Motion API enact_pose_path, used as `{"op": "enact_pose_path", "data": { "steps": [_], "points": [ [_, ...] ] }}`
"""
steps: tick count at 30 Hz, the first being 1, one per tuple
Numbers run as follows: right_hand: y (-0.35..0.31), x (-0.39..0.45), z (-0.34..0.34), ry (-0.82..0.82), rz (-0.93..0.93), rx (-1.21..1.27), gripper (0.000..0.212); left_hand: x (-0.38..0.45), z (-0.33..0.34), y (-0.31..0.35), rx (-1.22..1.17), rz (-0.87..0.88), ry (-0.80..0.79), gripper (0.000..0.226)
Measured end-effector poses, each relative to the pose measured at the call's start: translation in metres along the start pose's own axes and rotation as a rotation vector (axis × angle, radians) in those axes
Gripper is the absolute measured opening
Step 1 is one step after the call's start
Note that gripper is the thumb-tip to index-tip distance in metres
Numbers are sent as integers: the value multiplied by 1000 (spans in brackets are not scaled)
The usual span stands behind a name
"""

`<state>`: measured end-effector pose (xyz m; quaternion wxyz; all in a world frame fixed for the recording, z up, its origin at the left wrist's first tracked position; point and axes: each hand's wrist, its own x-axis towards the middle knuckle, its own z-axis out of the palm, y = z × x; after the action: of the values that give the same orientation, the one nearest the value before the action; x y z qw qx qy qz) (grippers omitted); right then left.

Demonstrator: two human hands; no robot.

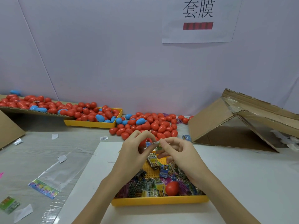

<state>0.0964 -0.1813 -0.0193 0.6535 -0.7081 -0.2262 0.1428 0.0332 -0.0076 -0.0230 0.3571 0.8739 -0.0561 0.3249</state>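
Above the yellow tray (160, 201), left hand (134, 152) and right hand (181, 154) pinch one printed wrapper (156, 143), fingers curled.

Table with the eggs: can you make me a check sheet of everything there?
Surface: grey table with a white sheet under the near yellow tray.
Job's things: small printed wrapper held above the tray; more wrappers and one red egg inside it.
Clutter: clear bag, paper scraps, egg pile, far yellow tray of eggs.
Grips: left hand and right hand both pinch the wrapper.
Cables: nothing seen.
Surroundings: tipped cardboard box on the right, paper sign on the wall.
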Motion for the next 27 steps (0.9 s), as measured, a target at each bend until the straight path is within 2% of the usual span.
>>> {"op": "enact_pose_path", "data": {
  "steps": [4, 9, 14, 20, 24, 27],
  "points": [
    [-1, -2, -5, -21, 19, 152, 15, -1, -1, 2, -53, 15, -44, 13],
    [-2, -2, -3, -17, 0, 105, 13, -2, -3, 2, -188, -46, -178, 23],
    [-5, -3, -4, -10, -28, 43, 13, 0, -1, -2, -178, -42, -81, 9],
    [-7, -4, -7, -51, -6, -15, 21, 0, -2, -3, -194, -74, -110, 20],
    [-5, -3, -10, 15, 19, -15, 20, 0, -2, -5, -273, -141, -180, 42],
    [-5, -2, -13, 26, 12, -11, 13, -1, 1, -3, -329, -203, -120, 52]
  ]
}}
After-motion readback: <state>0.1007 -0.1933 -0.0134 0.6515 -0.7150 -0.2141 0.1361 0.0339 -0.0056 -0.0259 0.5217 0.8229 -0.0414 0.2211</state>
